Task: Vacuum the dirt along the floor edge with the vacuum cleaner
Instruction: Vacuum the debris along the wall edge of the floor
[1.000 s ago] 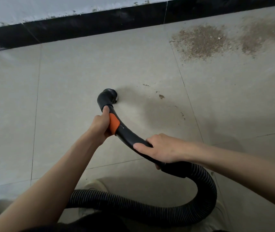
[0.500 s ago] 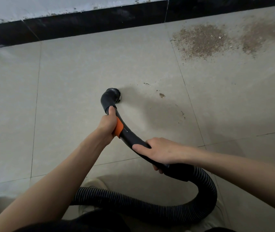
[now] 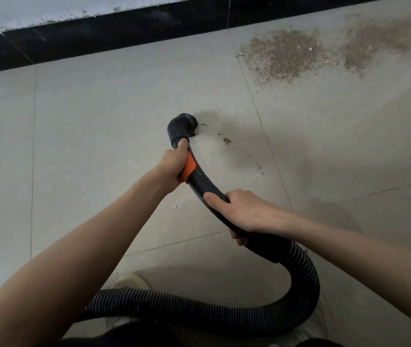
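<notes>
1. The floor is pale tile with thin lines between the tiles. A black strip runs along the far edge, and a white wall with chipped paint sits above it.
2. There is lots of bare floor to the left of the nozzle and in front of it, up to the black strip.
3. A big patch of brown dirt lies at the top right, close to the black strip. A second patch is further right and is cut off by the picture edge.
4. A few small crumbs lie just to the right of the nozzle.
5. The black nozzle points down at the floor near the middle. Whether it touches the tile is hard to tell.
6. The left hand is wrapped around the curved pipe by the orange band, thumb pointing up toward the nozzle.
7. The right hand grips the pipe lower down, thumb lying along the top.
8. Both arms reach forward from the bottom corners.
9. The ribbed hose loops round behind the hands and goes under the left arm. The rest of the vacuum is out of sight.
10. A pale shoe peeks out near the hose, partly hidden.
11. A tiny white bit lies on the floor under the left wrist.
</notes>
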